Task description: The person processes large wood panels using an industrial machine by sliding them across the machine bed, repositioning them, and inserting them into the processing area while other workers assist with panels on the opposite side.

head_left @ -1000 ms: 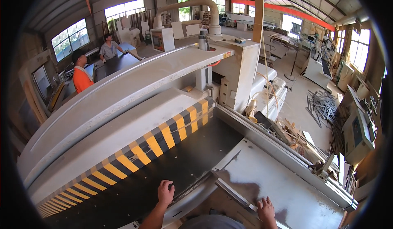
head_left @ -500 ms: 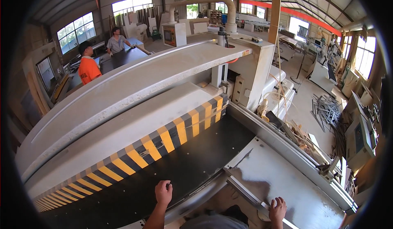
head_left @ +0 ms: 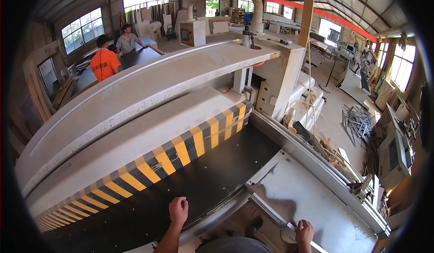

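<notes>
My left hand is closed over the black machine bed, near its front edge. A small dark bit shows at its fingertips, too small to name. Farther right, my right hand rests by the inner edge of the metal side table, beside a metal rail. Its fingers are curled in, and whatever they may hold is hidden. Beyond the bed runs a long beam with yellow and black stripes, below the machine's pale upper arm.
A straight metal fence borders the side table on the right. Scrap strips lie on the floor beyond it. Across the machine stand a person in an orange shirt and a person in grey, beside a dark panel.
The right hand's fingers have drawn in from a more spread pose. My left hand is nearly still. The person in orange has turned their back more toward me.
</notes>
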`<move>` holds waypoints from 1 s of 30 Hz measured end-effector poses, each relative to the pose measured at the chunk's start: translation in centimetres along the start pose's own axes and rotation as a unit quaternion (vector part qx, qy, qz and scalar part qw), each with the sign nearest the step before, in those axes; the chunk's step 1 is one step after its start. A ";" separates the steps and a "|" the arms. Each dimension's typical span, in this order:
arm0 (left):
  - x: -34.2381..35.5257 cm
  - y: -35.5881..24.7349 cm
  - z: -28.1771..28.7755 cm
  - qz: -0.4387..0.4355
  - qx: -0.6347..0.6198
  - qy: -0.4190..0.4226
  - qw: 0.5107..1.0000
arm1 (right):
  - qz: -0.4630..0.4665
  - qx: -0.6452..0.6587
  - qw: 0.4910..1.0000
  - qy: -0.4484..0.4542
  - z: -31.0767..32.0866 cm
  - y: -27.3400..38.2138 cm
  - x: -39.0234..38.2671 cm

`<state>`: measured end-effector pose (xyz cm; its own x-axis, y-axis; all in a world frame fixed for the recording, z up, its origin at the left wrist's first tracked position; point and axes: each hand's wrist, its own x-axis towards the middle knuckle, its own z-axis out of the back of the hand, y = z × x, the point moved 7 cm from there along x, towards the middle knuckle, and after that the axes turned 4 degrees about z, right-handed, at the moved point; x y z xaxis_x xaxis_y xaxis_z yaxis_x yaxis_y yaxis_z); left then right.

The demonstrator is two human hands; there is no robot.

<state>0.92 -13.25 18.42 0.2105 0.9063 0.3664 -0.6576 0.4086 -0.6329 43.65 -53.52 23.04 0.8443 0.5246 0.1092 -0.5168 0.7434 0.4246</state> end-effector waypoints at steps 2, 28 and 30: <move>-0.1 0.1 0.0 0.002 -0.007 -0.003 1.000 | -0.005 -0.001 1.000 0.012 0.0 0.1 -0.1; -0.1 0.6 -0.2 0.015 -0.021 -0.002 1.000 | 0.000 -0.023 1.000 0.019 -1.0 -0.3 0.2; 0.0 0.9 -0.5 0.018 -0.022 0.004 1.000 | 0.003 -0.023 1.000 0.014 -1.4 -0.7 0.0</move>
<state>0.63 -12.86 17.52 0.1936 0.9212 0.3375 -0.6326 0.3802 -0.6748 43.84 -53.45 21.49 0.8374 0.5397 0.0867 -0.5284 0.7586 0.3813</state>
